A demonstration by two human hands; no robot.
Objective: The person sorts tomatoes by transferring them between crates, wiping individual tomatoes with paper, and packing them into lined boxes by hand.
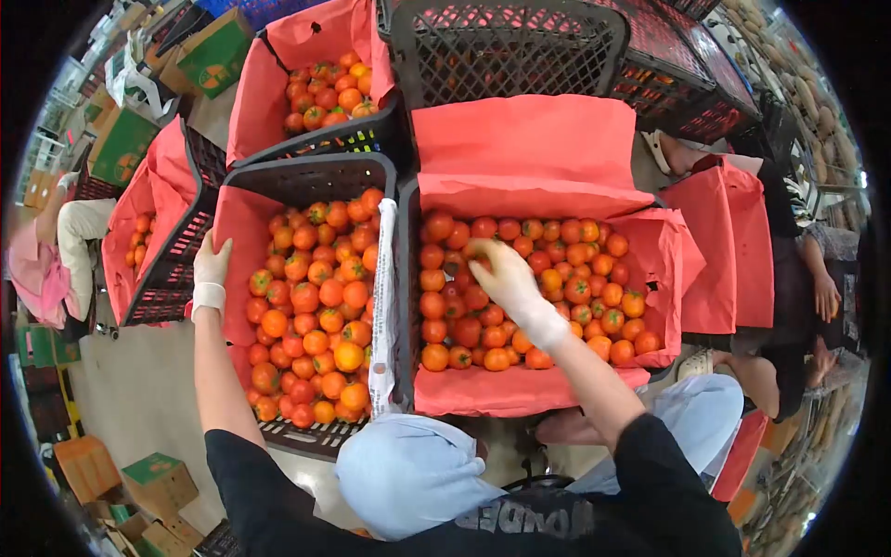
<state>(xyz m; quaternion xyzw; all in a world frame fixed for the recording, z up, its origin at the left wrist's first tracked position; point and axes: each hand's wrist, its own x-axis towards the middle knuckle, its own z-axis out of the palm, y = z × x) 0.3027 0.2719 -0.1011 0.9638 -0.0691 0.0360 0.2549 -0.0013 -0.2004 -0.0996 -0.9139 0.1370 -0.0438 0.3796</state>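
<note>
At nine o'clock, a paper-lined crate (311, 181) of tomatoes (304, 297) is touched by the left hand (212, 266), its thumb spread from the fingers. At three, more tomatoes (577, 291) in another crate (406, 306) are reached by the right hand (504, 276); whether its fingers pinch one cannot be told.

Two black crates are carrying the goods. The left crate (302, 186), just right of the left hand (213, 265), is bearing a red paper lining (243, 241) and loose tomatoes (304, 297). The right crate (406, 297), beneath the right hand (509, 278), is likewise bearing red paper and tomatoes. Pale floor (139, 390) is showing left of the left hand; a green-topped cardboard box (160, 483) is sitting there, behind that hand. Whatever is supporting the two crates is remaining hidden.
</note>
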